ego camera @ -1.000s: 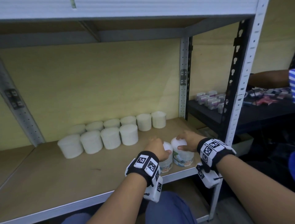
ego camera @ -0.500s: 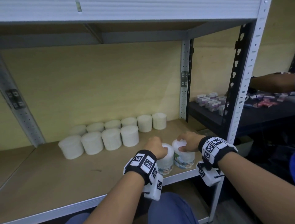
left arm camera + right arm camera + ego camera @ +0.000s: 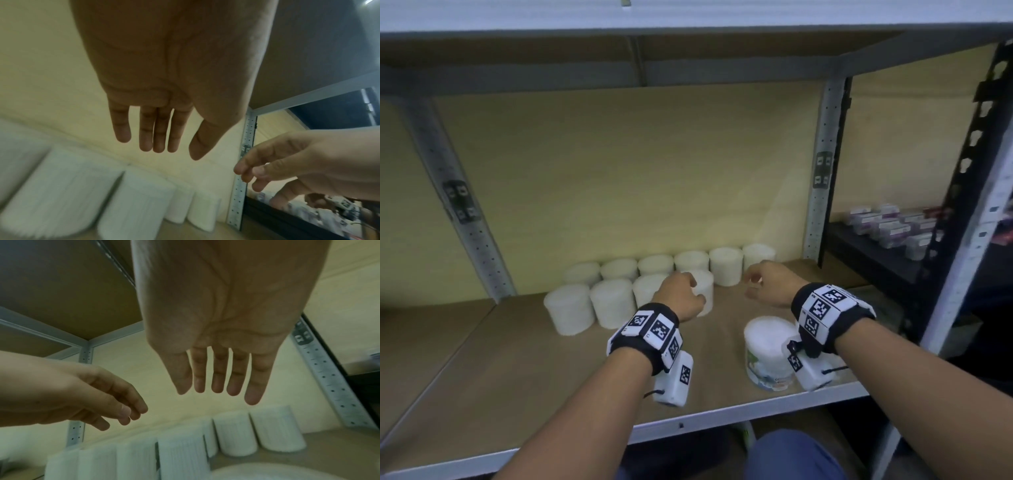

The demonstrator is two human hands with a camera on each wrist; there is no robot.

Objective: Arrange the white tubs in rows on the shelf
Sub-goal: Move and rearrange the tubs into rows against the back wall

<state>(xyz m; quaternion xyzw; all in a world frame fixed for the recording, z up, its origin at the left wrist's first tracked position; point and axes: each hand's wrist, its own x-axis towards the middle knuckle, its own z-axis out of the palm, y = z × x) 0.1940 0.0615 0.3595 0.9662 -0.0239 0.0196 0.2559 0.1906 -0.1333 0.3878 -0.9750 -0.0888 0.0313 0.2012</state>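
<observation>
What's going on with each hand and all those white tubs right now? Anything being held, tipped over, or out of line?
left hand: open, holding nothing, in front of the front row.
right hand: open, fingers relaxed, holding nothing.
back row of tubs: six, upright, along the wall.
front row of tubs: four, upright, side by side.
labelled tub: upright, alone near the shelf edge, not in a row.
</observation>
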